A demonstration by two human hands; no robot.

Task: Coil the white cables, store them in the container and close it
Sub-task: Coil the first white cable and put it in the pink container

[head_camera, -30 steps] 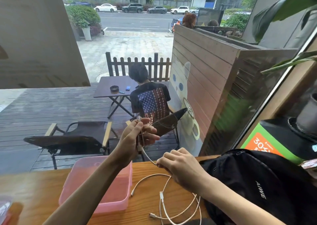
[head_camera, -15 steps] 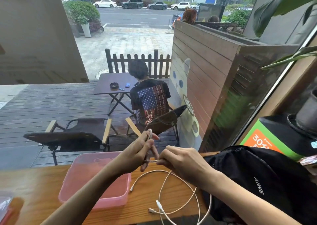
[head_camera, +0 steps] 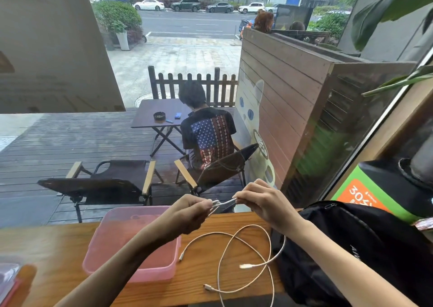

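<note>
We hold a thin white cable [head_camera: 223, 204] stretched in the air between our two hands, above the far edge of the wooden counter [head_camera: 58, 255]. Our left hand [head_camera: 187, 215] has its fingers curled and its fingertips pinching a small folded bunch of that cable, while our right hand [head_camera: 264, 203] pinches the other end of the short taut span between thumb and forefinger, the remaining fingers bent inward. Below our hands, more white cable [head_camera: 246, 260] lies in loose open loops on the counter near its front edge, with several connector ends showing; we cannot tell how many separate cables make up these loops, nor whether the held piece runs down into them. The translucent pink plastic container [head_camera: 121, 241] with a rectangular shape sits on the counter to the left of the loops, partly under our left forearm; its lid looks to be on, though we cannot tell for certain. A black fabric backpack [head_camera: 365, 248] rests at the right end of the counter, just beside the loops. Through the window beyond, a person [head_camera: 208, 133] sits on a folding chair on a wooden deck.
</note>
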